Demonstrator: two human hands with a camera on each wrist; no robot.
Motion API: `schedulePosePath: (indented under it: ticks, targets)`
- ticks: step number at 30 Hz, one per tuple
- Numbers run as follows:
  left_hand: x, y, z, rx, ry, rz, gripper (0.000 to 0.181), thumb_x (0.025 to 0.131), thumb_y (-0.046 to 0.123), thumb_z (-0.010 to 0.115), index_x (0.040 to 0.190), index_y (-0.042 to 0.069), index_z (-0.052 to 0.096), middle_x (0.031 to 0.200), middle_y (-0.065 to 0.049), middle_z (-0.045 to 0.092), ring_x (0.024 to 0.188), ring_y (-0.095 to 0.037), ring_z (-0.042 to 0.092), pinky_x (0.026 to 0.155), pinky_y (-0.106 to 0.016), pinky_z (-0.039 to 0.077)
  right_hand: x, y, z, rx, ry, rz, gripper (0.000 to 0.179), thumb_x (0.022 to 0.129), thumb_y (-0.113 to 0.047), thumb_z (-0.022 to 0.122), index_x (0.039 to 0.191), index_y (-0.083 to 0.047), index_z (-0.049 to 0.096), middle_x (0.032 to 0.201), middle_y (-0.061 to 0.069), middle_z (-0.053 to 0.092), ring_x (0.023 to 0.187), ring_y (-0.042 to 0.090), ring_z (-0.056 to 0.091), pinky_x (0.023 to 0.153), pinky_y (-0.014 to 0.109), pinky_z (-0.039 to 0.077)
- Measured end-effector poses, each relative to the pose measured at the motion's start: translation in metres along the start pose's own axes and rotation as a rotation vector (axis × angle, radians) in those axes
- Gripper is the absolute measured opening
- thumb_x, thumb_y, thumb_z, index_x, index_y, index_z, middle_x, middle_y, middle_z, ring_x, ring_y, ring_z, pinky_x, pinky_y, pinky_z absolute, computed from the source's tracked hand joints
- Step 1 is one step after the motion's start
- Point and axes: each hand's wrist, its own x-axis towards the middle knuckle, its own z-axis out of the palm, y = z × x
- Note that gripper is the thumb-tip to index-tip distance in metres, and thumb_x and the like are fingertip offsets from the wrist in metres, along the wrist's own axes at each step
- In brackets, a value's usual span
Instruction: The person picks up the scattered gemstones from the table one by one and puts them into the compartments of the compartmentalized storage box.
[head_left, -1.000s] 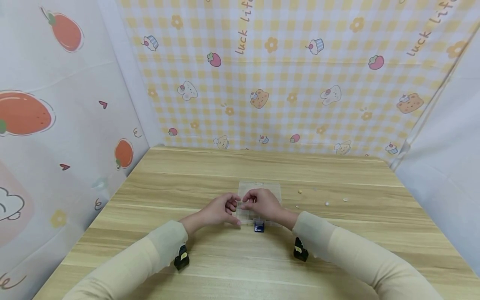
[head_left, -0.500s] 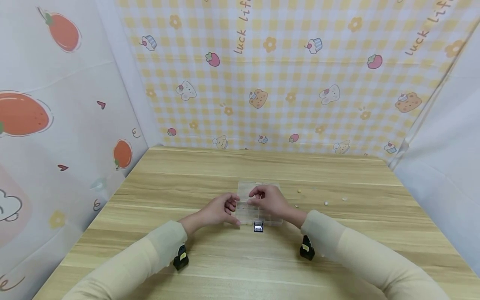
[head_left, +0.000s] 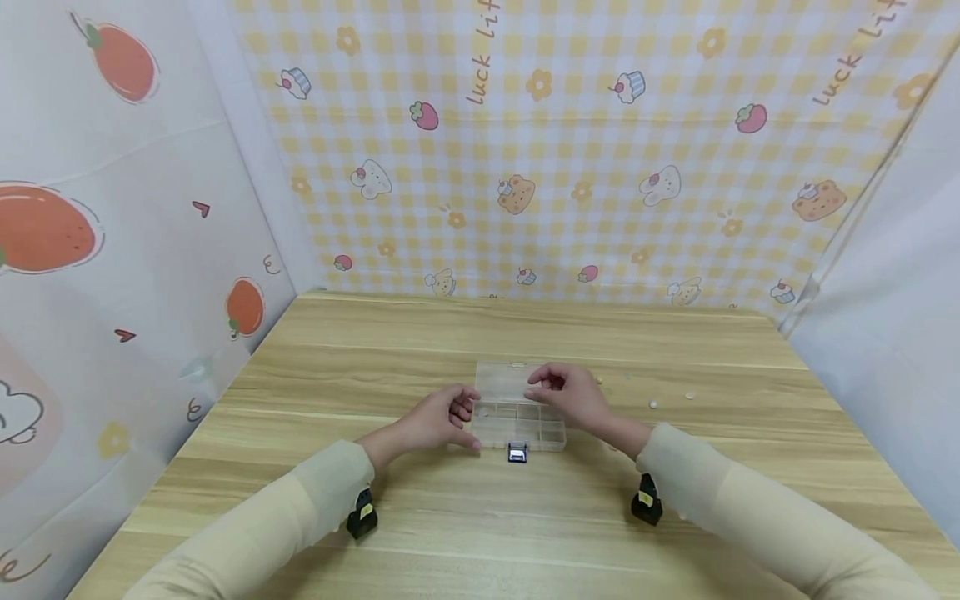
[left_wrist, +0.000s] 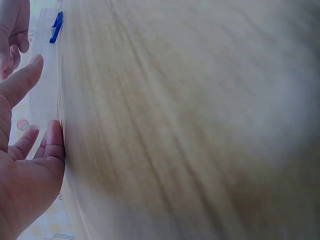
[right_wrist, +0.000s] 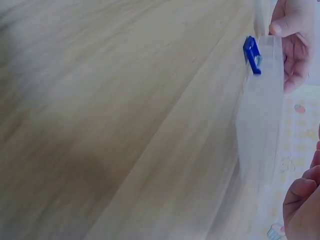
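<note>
A clear plastic compartment box (head_left: 528, 432) lies on the table with its lid folded back. My left hand (head_left: 441, 417) holds the left end of the box, thumb at the front corner and fingers toward the hinge side. A small pale piece (head_left: 483, 412) sits in the back left compartment. A blue latch (right_wrist: 252, 55) hangs at the middle of the front wall. Over the right part of the lid (head_left: 498, 380), my right hand (head_left: 572, 394) hovers with loosely curled fingers, thumb and index apart, and nothing shows between them.
Right of the box, small pieces are scattered on the wooden table (head_left: 420, 533): a white one (head_left: 653, 404), a flatter white one (head_left: 690, 395) and a yellowish one (head_left: 598, 381) near the right hand. A checked cloth (head_left: 465, 150) hangs behind the table.
My right hand has moved from over the left compartments to the right, uncovering the box's middle and right compartments. The left hand has stayed at the box's left end.
</note>
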Motion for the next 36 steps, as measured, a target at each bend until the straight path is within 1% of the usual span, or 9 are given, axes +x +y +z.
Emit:
schedulePosePath:
  ticks: [4,9,13,19,24,29,33,36]
  targets:
    - [0.000,0.001,0.000,0.003,-0.003,-0.002,0.070,0.068,0.008,0.089,0.127,-0.002,0.052,0.105,-0.008,0.053,0.093,-0.021,0.052,0.081,-0.032,0.049,-0.005,0.008,-0.012,0.003,0.041,-0.008,0.015,0.086,-0.011,0.076,0.094,0.000,0.070,0.074,0.002,0.054,0.065,0.015,0.047,0.054,0.021,0.039]
    - [0.000,0.002,0.000,0.010,-0.010,0.006,0.069,0.069,0.008,0.089,0.127,-0.002,0.052,0.105,-0.008,0.053,0.093,-0.021,0.052,0.081,-0.032,0.048,-0.010,0.017,-0.028,0.006,0.089,0.029,0.018,0.085,-0.013,0.077,0.094,0.000,0.070,0.075,0.002,0.056,0.067,0.013,0.049,0.056,0.020,0.041]
    - [-0.001,0.003,0.000,0.002,-0.009,0.000,0.070,0.069,0.007,0.088,0.127,-0.003,0.051,0.105,-0.009,0.053,0.092,-0.021,0.051,0.080,-0.031,0.049,-0.016,0.024,-0.042,0.026,0.100,0.051,0.025,0.086,-0.017,0.076,0.099,0.003,0.069,0.078,0.004,0.058,0.069,0.013,0.051,0.056,0.021,0.042]
    - [-0.002,0.004,0.000,0.001,-0.007,-0.002,0.070,0.069,0.006,0.088,0.127,-0.003,0.051,0.105,-0.010,0.053,0.092,-0.021,0.051,0.079,-0.029,0.050,-0.027,0.037,-0.067,0.045,0.109,0.065,0.033,0.088,-0.020,0.075,0.107,0.006,0.066,0.081,0.005,0.060,0.070,0.012,0.052,0.055,0.021,0.043]
    - [-0.002,0.005,0.001,-0.005,-0.006,-0.004,0.070,0.069,0.005,0.088,0.127,-0.003,0.051,0.105,-0.010,0.052,0.092,-0.021,0.051,0.079,-0.030,0.049,-0.036,0.052,-0.088,-0.008,0.163,0.059,0.035,0.088,-0.022,0.074,0.108,0.005,0.066,0.079,0.004,0.059,0.067,0.012,0.050,0.053,0.022,0.043]
    - [-0.001,0.005,0.001,-0.012,-0.004,-0.002,0.070,0.068,0.005,0.088,0.127,-0.004,0.051,0.105,-0.010,0.052,0.092,-0.021,0.050,0.078,-0.030,0.049,-0.045,0.067,-0.110,-0.058,0.220,0.084,0.037,0.089,-0.025,0.073,0.110,0.005,0.065,0.082,0.003,0.058,0.066,0.012,0.050,0.052,0.024,0.045]
    - [-0.001,0.006,0.001,-0.009,-0.003,0.000,0.070,0.068,0.004,0.088,0.127,-0.004,0.051,0.105,-0.010,0.052,0.092,-0.021,0.050,0.079,-0.030,0.050,-0.053,0.075,-0.126,-0.075,0.237,0.101,0.039,0.091,-0.025,0.071,0.113,0.006,0.064,0.085,0.002,0.059,0.071,0.011,0.051,0.056,0.022,0.044]
    - [-0.001,0.005,0.001,-0.009,-0.004,-0.001,0.070,0.068,0.004,0.088,0.127,-0.004,0.051,0.106,-0.010,0.052,0.093,-0.021,0.051,0.079,-0.030,0.050,-0.059,0.082,-0.135,-0.085,0.245,0.110,0.040,0.091,-0.027,0.071,0.114,0.005,0.064,0.086,0.001,0.059,0.072,0.011,0.051,0.057,0.022,0.045]
